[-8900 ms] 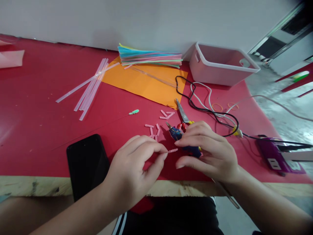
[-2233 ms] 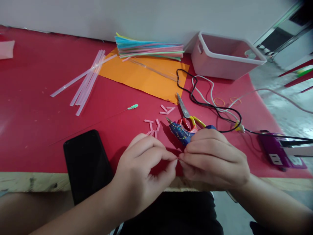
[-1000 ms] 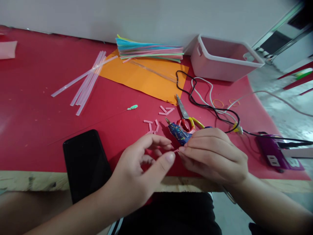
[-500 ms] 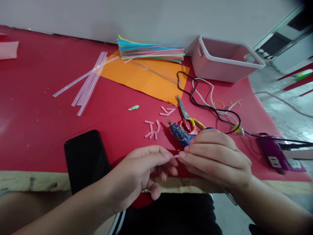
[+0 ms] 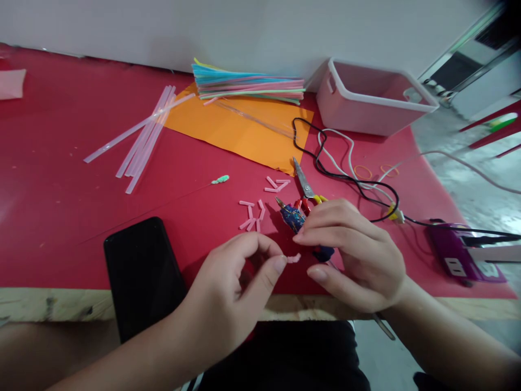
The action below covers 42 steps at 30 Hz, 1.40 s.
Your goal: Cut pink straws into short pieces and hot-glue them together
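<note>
While the left hand (image 5: 232, 293) pinches a small pink twist (image 5: 293, 259) by one end between thumb and forefinger, the other end of the piece pokes out toward the right hand (image 5: 358, 260). It is held above the red tabletop (image 5: 52, 217), close to the near wooden edge. The two hands are apart; the right one grips nothing that can be seen, its thumb spread well away from its fingers.

Behind the right hand lies a blue glue gun (image 5: 292, 216), partly covered, its metal nozzle pointing up and to the left; whether the fingers touch it I cannot tell. Just beyond it are scissors (image 5: 303, 182) with red and yellow handles, also partly hidden. Short pink pieces (image 5: 246, 203) lie in two loose clusters past the left hand's fingers.

Further out, a black phone (image 5: 144, 277) sits beside the left forearm, overhanging the table edge, and a thin wire with a green tip (image 5: 220, 179) lies beyond it. Pale pink strips (image 5: 142, 138) cross one another near an orange sheet (image 5: 244, 130), whose far edge is under a bundle of coloured stems (image 5: 248, 86). To the right stand a pink basket (image 5: 354, 114), tangled cords (image 5: 352, 143) and a purple power strip (image 5: 445, 244).
</note>
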Motion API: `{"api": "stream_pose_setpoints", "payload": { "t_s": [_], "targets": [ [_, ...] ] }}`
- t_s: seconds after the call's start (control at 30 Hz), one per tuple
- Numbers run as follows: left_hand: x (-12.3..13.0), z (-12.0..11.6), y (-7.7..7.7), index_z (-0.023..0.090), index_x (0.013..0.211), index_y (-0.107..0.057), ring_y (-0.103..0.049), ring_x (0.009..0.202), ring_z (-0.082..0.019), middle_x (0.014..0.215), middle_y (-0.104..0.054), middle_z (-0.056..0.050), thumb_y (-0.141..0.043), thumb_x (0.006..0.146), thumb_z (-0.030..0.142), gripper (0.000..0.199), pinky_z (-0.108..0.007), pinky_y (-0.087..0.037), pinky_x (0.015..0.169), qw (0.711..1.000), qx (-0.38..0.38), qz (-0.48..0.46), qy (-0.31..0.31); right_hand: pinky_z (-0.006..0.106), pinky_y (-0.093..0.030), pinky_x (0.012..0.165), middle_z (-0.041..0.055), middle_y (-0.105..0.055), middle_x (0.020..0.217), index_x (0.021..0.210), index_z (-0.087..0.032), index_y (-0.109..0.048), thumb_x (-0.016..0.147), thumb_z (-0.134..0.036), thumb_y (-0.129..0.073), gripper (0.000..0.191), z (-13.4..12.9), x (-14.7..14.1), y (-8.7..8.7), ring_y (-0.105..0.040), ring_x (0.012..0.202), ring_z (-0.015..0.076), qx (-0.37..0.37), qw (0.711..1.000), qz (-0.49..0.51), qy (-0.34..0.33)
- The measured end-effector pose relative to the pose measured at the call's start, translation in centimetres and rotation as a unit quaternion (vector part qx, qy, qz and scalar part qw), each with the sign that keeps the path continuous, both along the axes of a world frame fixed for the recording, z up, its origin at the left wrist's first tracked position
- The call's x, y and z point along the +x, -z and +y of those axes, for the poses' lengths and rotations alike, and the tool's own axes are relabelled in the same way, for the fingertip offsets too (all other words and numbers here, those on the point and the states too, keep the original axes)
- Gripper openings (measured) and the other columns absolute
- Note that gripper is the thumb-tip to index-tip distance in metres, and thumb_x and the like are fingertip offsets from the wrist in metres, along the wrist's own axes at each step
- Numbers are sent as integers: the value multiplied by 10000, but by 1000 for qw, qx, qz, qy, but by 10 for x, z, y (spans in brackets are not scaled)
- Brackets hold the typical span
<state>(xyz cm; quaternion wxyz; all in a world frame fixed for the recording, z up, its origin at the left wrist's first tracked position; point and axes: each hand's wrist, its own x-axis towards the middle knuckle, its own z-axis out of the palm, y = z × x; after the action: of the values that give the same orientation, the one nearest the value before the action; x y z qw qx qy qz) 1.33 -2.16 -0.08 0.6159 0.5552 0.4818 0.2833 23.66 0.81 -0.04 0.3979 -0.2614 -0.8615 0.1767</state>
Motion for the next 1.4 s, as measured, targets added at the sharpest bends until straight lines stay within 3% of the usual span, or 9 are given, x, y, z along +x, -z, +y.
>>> {"api": "stream_pose_setpoints", "payload": {
  "t_s": [0.13, 0.3, 0.4, 0.57, 0.77, 1.07, 1.3, 1.4],
  "targets": [
    [-3, -4, -3, 216, 902, -648, -613, 703, -106, 826, -678, 9, -606, 975, 218, 84, -203, -472, 628, 977, 209, 44, 25, 354, -591, 803, 82, -703, 889, 1009, -118, -728, 903, -170, -707, 120, -2, 0, -3, -677, 824, 171, -152, 984, 54, -69],
    [-4, -3, -11, 206, 890, -672, -660, 741, -117, 825, -706, -9, -616, 990, 232, 118, -197, -513, 687, 967, 238, 61, 58, 291, -590, 751, 44, -692, 849, 952, -148, -707, 916, -158, -717, 39, -4, 0, -7, -672, 797, 141, -230, 967, 57, -96],
    [-3, -1, -13, 205, 890, -686, -653, 704, -121, 821, -707, -17, -613, 992, 276, 145, -205, -515, 658, 977, 204, 47, 47, 250, -573, 732, 34, -681, 842, 923, -151, -693, 932, -135, -691, 19, -5, -1, -10, -660, 784, 122, -252, 963, 44, -84],
    [-1, -3, -9, 210, 882, -710, -604, 622, -121, 784, -692, -13, -684, 939, 365, 167, -213, -481, 561, 996, 84, 16, 24, 211, -549, 731, 29, -669, 863, 915, -151, -676, 949, -142, -671, 35, -6, -3, -9, -647, 782, 101, -274, 958, 38, -71],
    [2, -4, -7, 211, 851, -724, -610, 691, -138, 806, -687, -16, -717, 908, 371, 170, -215, -471, 575, 997, -31, -68, 17, 210, -524, 742, 30, -631, 885, 917, -149, -647, 1003, -215, -614, 113, -8, -5, -5, -615, 794, 97, -335, 934, 68, -99],
    [2, -1, -9, 201, 794, -731, -608, 685, -134, 761, -689, -13, -769, 864, 316, 140, -216, -480, 602, 990, -76, -116, 15, 219, -494, 703, 23, -602, 858, 885, -158, -623, 1017, -276, -598, 178, -13, -6, -3, -572, 768, 103, -431, 887, 107, -126],
    [5, 0, -11, 217, 776, -786, -514, 475, -60, 649, -686, 24, -785, 837, 226, 62, -178, -410, 478, 971, -149, -187, -26, 195, -514, 581, 29, -636, 806, 877, -139, -662, 980, -330, -667, 218, -15, -10, -4, -588, 663, 90, -542, 811, 198, -93],
    [3, 1, -11, 223, 819, -801, -652, 587, -99, 770, -752, -6, -744, 858, 190, 77, -170, -465, 504, 951, -197, -236, -21, 191, -532, 538, 33, -652, 806, 886, -132, -667, 962, -307, -693, 192, -15, -11, -3, -601, 618, 86, -580, 770, 247, -94]
  ]
}}
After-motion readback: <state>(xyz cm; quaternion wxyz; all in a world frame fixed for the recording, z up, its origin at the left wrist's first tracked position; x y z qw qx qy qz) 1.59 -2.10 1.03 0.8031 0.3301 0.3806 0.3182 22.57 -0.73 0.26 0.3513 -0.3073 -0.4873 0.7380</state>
